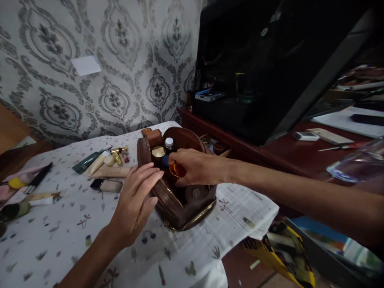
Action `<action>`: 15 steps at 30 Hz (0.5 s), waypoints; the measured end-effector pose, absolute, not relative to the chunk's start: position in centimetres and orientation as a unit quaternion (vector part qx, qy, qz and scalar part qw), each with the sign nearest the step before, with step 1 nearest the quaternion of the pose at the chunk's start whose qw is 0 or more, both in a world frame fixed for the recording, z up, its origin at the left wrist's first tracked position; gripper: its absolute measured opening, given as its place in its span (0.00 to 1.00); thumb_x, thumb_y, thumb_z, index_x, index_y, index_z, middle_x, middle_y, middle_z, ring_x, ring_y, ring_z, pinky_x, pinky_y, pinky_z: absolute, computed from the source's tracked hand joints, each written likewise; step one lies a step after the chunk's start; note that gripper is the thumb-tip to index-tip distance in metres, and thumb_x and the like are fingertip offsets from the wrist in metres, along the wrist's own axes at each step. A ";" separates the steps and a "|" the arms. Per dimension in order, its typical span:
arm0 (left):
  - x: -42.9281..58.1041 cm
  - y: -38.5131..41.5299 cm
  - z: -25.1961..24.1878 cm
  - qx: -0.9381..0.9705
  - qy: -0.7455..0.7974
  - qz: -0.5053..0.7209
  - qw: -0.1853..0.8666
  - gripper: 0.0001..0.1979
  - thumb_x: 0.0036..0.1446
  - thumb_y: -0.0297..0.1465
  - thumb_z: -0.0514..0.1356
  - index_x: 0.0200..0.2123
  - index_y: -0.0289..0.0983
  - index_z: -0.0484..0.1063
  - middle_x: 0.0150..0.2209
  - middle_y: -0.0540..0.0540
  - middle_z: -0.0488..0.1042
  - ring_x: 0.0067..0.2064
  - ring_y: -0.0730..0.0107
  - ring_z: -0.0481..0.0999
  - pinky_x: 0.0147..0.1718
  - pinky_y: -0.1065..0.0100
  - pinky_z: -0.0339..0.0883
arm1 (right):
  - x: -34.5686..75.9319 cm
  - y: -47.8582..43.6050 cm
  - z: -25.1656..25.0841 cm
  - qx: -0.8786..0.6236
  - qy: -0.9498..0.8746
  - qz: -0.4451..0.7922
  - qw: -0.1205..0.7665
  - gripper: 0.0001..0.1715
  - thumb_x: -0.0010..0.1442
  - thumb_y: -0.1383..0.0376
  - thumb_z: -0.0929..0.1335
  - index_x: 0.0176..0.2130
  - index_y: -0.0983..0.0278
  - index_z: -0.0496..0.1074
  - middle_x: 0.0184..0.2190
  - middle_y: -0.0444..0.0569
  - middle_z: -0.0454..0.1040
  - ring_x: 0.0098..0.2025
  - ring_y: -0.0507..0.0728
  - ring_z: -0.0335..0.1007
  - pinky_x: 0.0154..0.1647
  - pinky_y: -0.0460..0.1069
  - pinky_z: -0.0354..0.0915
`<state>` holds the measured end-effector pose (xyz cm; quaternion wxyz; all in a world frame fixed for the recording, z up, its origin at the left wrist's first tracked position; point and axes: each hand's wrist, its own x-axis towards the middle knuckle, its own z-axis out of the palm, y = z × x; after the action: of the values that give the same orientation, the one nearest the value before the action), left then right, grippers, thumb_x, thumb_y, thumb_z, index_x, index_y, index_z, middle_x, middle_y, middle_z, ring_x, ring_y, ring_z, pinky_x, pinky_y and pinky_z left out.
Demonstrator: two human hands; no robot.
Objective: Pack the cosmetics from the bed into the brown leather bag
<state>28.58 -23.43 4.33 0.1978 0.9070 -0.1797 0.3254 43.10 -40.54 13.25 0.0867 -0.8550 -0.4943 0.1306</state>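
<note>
Well, mid-frame, the person's right hand (201,165) curls its fingers closed around an amber object (177,170) inside the open brown bag (186,216). The left hand (134,205), fingers loosely extended, rests on the bag's left edge, near a cosmetic bottle (107,185) left of centre.

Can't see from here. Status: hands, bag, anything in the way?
Left hand on the brown bag; right hand around an amber item in its open mouth; white-capped bottle and gold-topped item close by, possibly crowding it.
</note>
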 end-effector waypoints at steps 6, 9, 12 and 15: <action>28.6 -23.5 4.0 0.898 -0.186 0.340 0.207 0.22 0.74 0.37 0.44 0.67 0.40 0.59 0.61 0.39 0.68 0.69 0.59 0.60 0.69 0.53 0.51 | 43.8 -38.4 12.3 -0.816 -0.550 0.148 0.093 0.21 0.54 0.66 0.76 0.48 0.66 0.73 0.48 0.52 0.74 0.44 0.56 0.72 0.39 0.45 0.62; 28.6 -23.4 4.1 0.899 -0.190 0.340 0.201 0.22 0.74 0.37 0.44 0.67 0.39 0.59 0.61 0.38 0.68 0.69 0.60 0.59 0.69 0.53 0.51 | 44.1 -38.0 11.7 -0.815 -0.556 0.142 0.079 0.21 0.56 0.65 0.75 0.49 0.66 0.73 0.47 0.53 0.75 0.44 0.58 0.73 0.38 0.46 0.62; 28.6 -23.4 4.1 0.903 -0.189 0.331 0.199 0.23 0.74 0.37 0.45 0.67 0.39 0.58 0.62 0.38 0.67 0.69 0.58 0.59 0.69 0.52 0.51 | 44.2 -38.5 11.9 -0.831 -0.533 0.153 0.031 0.24 0.54 0.61 0.76 0.49 0.66 0.74 0.46 0.54 0.76 0.45 0.61 0.74 0.36 0.48 0.62; 28.6 -23.4 3.9 0.904 -0.184 0.328 0.203 0.23 0.74 0.38 0.46 0.68 0.40 0.57 0.62 0.38 0.68 0.69 0.55 0.60 0.69 0.49 0.52 | 43.9 -39.0 12.8 -0.841 -0.514 0.167 -0.013 0.25 0.52 0.60 0.77 0.49 0.67 0.76 0.44 0.56 0.78 0.42 0.62 0.76 0.35 0.49 0.64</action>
<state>28.64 -23.36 3.91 0.2034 0.9040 -0.1844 0.3278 43.95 -39.04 12.84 -0.0128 -0.8413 -0.5138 0.1674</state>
